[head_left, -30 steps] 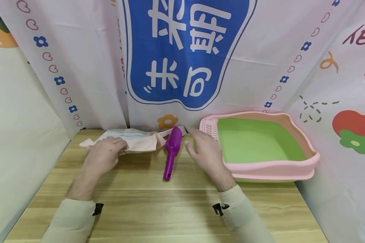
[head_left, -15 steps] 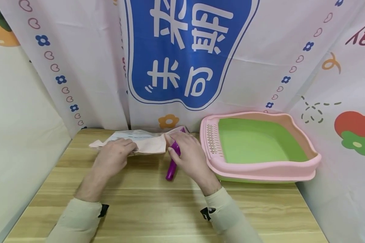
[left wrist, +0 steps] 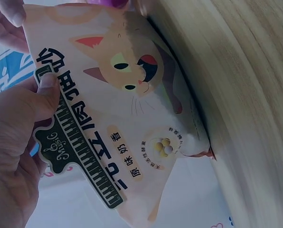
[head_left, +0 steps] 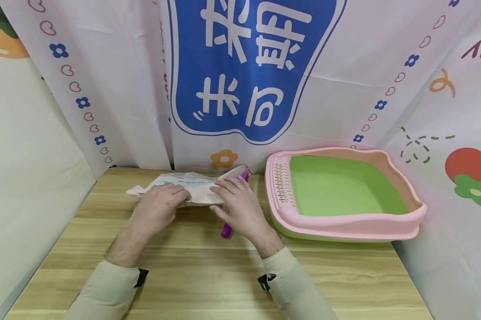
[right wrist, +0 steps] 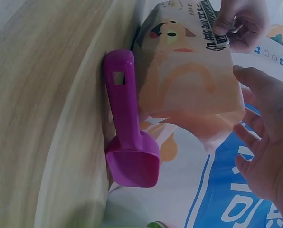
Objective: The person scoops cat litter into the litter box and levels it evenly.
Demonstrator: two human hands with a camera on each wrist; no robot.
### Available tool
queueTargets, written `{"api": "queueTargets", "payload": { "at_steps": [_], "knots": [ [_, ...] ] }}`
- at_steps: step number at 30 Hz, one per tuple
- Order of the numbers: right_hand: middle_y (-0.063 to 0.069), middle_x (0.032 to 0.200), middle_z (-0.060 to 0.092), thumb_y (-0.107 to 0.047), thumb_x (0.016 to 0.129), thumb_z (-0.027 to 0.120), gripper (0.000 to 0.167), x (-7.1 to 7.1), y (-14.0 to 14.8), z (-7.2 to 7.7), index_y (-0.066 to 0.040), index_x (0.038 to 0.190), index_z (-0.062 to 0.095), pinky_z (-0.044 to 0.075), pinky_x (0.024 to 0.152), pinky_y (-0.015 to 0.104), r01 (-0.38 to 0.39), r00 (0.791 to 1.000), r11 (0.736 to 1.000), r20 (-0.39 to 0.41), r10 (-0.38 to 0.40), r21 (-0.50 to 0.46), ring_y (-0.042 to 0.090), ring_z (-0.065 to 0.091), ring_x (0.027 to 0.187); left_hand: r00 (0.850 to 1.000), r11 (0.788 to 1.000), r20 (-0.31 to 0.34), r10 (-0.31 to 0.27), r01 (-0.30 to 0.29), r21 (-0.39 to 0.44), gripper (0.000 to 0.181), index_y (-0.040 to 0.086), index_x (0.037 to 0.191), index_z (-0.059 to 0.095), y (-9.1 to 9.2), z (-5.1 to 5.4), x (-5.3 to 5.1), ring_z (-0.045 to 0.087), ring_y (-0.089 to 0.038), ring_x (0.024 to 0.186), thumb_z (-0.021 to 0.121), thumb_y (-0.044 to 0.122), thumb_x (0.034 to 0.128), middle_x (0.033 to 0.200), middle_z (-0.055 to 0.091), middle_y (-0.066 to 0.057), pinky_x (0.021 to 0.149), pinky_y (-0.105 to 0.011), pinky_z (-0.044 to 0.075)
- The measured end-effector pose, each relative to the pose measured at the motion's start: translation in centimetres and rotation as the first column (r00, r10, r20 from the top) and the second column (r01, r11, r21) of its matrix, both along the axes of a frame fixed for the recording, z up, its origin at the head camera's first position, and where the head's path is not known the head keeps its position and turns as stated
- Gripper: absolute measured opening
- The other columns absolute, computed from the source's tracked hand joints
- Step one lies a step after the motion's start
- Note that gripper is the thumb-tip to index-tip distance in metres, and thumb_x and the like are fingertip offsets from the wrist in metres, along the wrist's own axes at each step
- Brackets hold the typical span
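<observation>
- Pink-rimmed green litter box [head_left: 344, 225] sits on the right of the wood-grain table [head_left: 208, 284], and neither hand is on it right now.
- The bag's the main thing: tofu cat litter bag [left wrist: 110, 97] with a printed cat, standing at the back of the table left of the box, close to the backdrop [head_left: 336, 53].
- Left hand [head_left: 158, 206] is curled in a pinch on the green piano-print "Music" clip [left wrist: 70, 135] along the bag's top, thumb in front, fingers behind.
- Right hand [head_left: 242, 206] is loosely spread, touching the bag's right end. Doesn't look like a real grip to me.
- What just changed: that right hand has come over from beside the litter box, and the bag's scooted a bit to the right.
- So imo it's now a two-handed job on the bag, with the clip still on.
- Purple scoop [right wrist: 125, 109] lies just beside the bag, handle toward the person, partly hidden under the right hand in the head view.
</observation>
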State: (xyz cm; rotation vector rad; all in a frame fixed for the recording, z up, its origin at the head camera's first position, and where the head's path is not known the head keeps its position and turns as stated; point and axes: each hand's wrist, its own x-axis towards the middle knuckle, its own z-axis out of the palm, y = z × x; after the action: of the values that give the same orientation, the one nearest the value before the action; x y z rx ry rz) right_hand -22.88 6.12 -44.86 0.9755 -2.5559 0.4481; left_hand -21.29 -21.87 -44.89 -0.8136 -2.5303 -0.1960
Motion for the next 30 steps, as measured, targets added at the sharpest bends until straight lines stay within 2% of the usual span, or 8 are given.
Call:
{"api": "queueTargets", "payload": {
  "at_steps": [8,13,21,26,30],
  "knots": [
    [-0.003,0.145,0.083,-0.042,0.108,0.088,0.038,-0.4,0.2,-0.3,-0.023,0.141,0.083,0.047,0.141,0.051,0.027,0.996,0.999,-0.088,-0.026,0.017,0.024,0.067,0.148,1.000,1.000,0.012,0.006,-0.006,0.013,0.034,0.010,0.117,0.086,0.2,0.0,0.0,0.087,-0.036,0.109,0.085,-0.014,0.0923,0.117,0.090,-0.009,0.099,-0.054,0.073],
    [-0.005,0.136,0.085,-0.042,0.108,0.088,0.031,-0.6,0.4,-0.7,-0.025,0.134,0.087,0.048,0.139,0.051,0.022,0.994,1.000,-0.104,-0.021,0.009,0.025,0.068,0.146,1.000,1.000,0.027,0.010,-0.011,0.023,0.034,0.011,0.119,0.086,0.1,0.1,0.1,0.087,-0.036,0.110,0.086,-0.011,0.0943,0.119,0.090,-0.008,0.100,-0.055,0.073],
    [-0.006,0.135,0.084,-0.038,0.110,0.085,0.026,-0.7,0.9,-1.1,-0.026,0.132,0.087,0.042,0.144,0.055,-0.009,0.996,0.999,-0.092,0.012,0.034,0.025,0.065,0.152,0.994,0.999,0.103,0.019,-0.022,0.025,0.029,0.014,0.125,0.085,-0.6,0.4,0.2,0.086,-0.038,0.117,0.088,0.001,0.1001,0.126,0.089,-0.008,0.105,-0.059,0.071],
    [-0.006,0.136,0.085,-0.033,0.111,0.084,0.023,-0.9,1.1,-1.1,-0.026,0.133,0.086,0.034,0.149,0.055,-0.063,0.993,0.995,-0.093,0.070,0.075,0.028,0.064,0.160,0.992,0.999,0.127,0.006,-0.011,0.038,0.023,0.015,0.124,0.085,-1.1,0.6,0.2,0.085,-0.037,0.118,0.089,0.010,0.1022,0.126,0.089,-0.006,0.105,-0.059,0.070],
    [-0.005,0.134,0.086,-0.030,0.109,0.087,0.023,-1.0,1.4,-1.2,-0.024,0.132,0.086,0.042,0.145,0.053,-0.099,0.988,0.990,-0.106,0.109,0.097,0.029,0.069,0.155,0.989,0.999,0.148,-0.003,-0.005,0.048,0.021,0.016,0.123,0.086,-1.5,0.7,0.3,0.086,-0.035,0.116,0.090,0.014,0.1021,0.123,0.089,-0.003,0.103,-0.058,0.071]
  ]
}}
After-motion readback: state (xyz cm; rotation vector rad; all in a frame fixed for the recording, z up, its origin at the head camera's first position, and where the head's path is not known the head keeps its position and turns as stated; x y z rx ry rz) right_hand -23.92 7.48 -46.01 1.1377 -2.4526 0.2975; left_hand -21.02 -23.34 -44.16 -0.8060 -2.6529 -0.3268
